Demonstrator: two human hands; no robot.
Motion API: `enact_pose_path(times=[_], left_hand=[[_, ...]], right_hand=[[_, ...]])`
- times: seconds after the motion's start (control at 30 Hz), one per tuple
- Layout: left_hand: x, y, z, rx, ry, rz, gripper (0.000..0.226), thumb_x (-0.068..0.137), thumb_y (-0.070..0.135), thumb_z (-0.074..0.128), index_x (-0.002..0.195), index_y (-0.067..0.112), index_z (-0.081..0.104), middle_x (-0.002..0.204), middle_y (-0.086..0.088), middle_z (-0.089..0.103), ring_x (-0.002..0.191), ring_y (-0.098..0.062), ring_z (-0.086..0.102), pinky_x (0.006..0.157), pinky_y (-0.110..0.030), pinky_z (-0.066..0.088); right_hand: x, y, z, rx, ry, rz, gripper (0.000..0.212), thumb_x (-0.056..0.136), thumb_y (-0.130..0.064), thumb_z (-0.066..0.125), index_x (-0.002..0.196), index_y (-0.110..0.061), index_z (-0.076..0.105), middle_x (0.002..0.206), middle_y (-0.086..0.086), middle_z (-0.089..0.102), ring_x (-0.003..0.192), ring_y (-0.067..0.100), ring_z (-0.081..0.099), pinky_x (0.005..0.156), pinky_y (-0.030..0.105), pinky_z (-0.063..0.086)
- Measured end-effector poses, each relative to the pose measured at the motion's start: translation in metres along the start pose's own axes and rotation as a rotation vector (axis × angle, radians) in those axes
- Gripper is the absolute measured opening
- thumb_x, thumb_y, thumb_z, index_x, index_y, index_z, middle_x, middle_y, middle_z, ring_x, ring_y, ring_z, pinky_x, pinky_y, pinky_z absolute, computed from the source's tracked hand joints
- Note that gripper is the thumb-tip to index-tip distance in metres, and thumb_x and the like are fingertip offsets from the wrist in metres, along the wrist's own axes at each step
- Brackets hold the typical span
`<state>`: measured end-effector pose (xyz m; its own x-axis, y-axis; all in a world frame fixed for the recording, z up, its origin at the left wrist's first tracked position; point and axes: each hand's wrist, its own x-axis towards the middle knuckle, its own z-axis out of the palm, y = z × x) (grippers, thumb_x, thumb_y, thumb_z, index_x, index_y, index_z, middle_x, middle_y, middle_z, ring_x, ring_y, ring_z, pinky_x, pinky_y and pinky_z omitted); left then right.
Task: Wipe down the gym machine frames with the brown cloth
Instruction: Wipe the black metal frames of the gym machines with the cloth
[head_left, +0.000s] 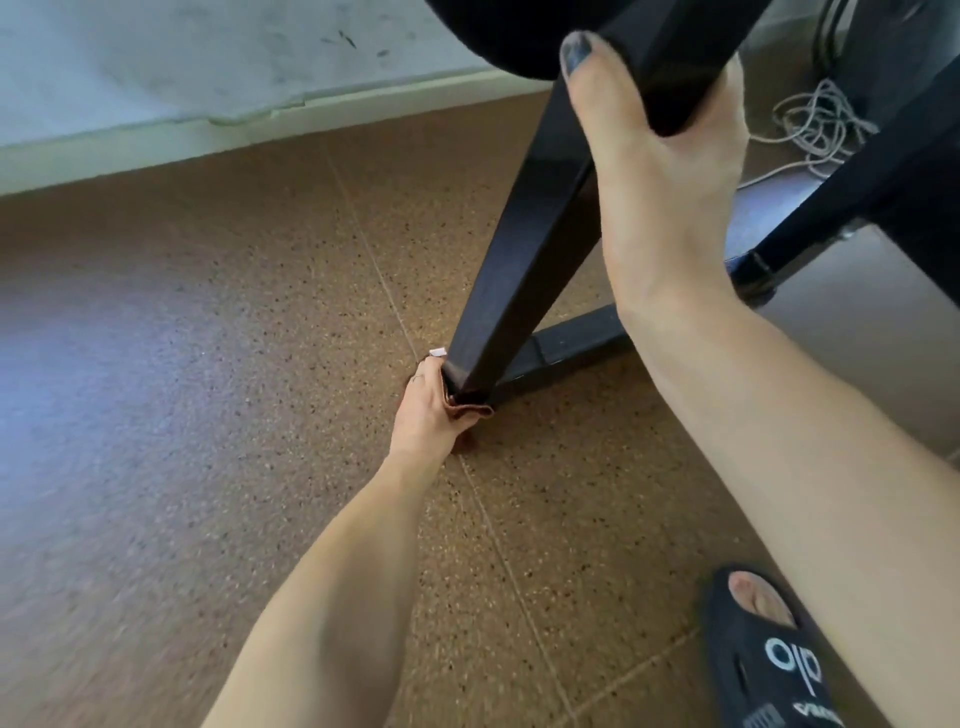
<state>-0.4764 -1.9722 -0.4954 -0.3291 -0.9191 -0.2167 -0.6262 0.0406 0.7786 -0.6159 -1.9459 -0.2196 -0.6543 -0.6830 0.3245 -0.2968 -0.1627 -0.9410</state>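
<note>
Our left hand holds the brown cloth around the bottom of the black leg. The leg's long way runs up to our right hand, which grips its top.

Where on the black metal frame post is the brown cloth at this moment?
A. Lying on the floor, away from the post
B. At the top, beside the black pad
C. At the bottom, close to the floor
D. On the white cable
C: the left hand presses the brown cloth around the foot of the black metal frame post, just above the speckled brown floor.
</note>
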Motion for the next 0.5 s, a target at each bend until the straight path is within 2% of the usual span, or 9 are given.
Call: enact_pose_path(times=[0.1, 0.2, 0.27, 0.33, 0.43, 0.5], left_hand=[[-0.002, 0.007, -0.006, 0.189, -0.010, 0.025, 0.074, 0.076, 0.032, 0.087, 0.132, 0.015, 0.042, 0.126, -0.007, 0.057, 0.118, -0.028, 0.058, 0.097, -0.040, 0.049], [-0.020, 0.015, -0.012, 0.318, 0.019, 0.003, 0.050, 0.086, 0.033, 0.078, 0.119, 0.014, 0.045, 0.118, -0.010, 0.062, 0.107, -0.031, 0.065, 0.087, -0.043, 0.055], [-0.039, 0.025, -0.013, 0.363, 0.041, -0.026, 0.032, 0.097, 0.033, 0.064, 0.117, 0.015, 0.047, 0.113, -0.011, 0.066, 0.103, -0.031, 0.067, 0.086, -0.046, 0.057], [-0.053, 0.042, -0.013, 0.194, 0.066, -0.045, 0.026, 0.099, 0.037, 0.058, 0.114, 0.016, 0.053, 0.109, -0.008, 0.068, 0.102, -0.029, 0.067, 0.089, -0.046, 0.056], [-0.061, 0.080, -0.018, -0.143, 0.059, -0.105, 0.024, 0.095, 0.040, 0.064, 0.109, 0.020, 0.064, 0.105, 0.000, 0.070, 0.103, -0.021, 0.065, 0.092, -0.033, 0.049], [-0.065, 0.101, -0.021, -0.232, 0.051, -0.143, 0.022, 0.094, 0.042, 0.067, 0.107, 0.024, 0.069, 0.102, 0.005, 0.069, 0.104, -0.018, 0.063, 0.092, -0.029, 0.044]], right_hand=[[0.001, -0.003, -0.003, -0.004, -0.031, 0.016, 0.052, 0.088, -0.036, 0.078, 0.129, -0.012, 0.059, 0.116, -0.003, 0.068, 0.110, 0.004, 0.063, 0.099, 0.023, 0.052], [0.001, -0.003, -0.005, 0.005, -0.069, 0.053, 0.052, 0.087, -0.037, 0.079, 0.130, -0.015, 0.058, 0.117, -0.005, 0.068, 0.112, 0.005, 0.063, 0.101, 0.025, 0.052], [0.000, -0.006, -0.006, 0.004, -0.083, 0.074, 0.053, 0.085, -0.036, 0.080, 0.129, -0.015, 0.060, 0.117, -0.003, 0.069, 0.112, 0.008, 0.063, 0.100, 0.027, 0.053], [0.002, -0.009, -0.008, 0.020, -0.095, 0.117, 0.050, 0.084, -0.037, 0.081, 0.125, -0.015, 0.062, 0.114, -0.002, 0.070, 0.109, 0.009, 0.064, 0.098, 0.029, 0.054], [0.003, -0.013, -0.012, 0.029, -0.133, 0.155, 0.046, 0.081, -0.038, 0.082, 0.120, -0.019, 0.064, 0.110, -0.004, 0.071, 0.105, 0.009, 0.064, 0.093, 0.029, 0.053], [0.005, -0.016, -0.015, 0.026, -0.158, 0.191, 0.044, 0.081, -0.037, 0.082, 0.118, -0.019, 0.065, 0.109, -0.004, 0.071, 0.104, 0.009, 0.064, 0.091, 0.029, 0.052]])
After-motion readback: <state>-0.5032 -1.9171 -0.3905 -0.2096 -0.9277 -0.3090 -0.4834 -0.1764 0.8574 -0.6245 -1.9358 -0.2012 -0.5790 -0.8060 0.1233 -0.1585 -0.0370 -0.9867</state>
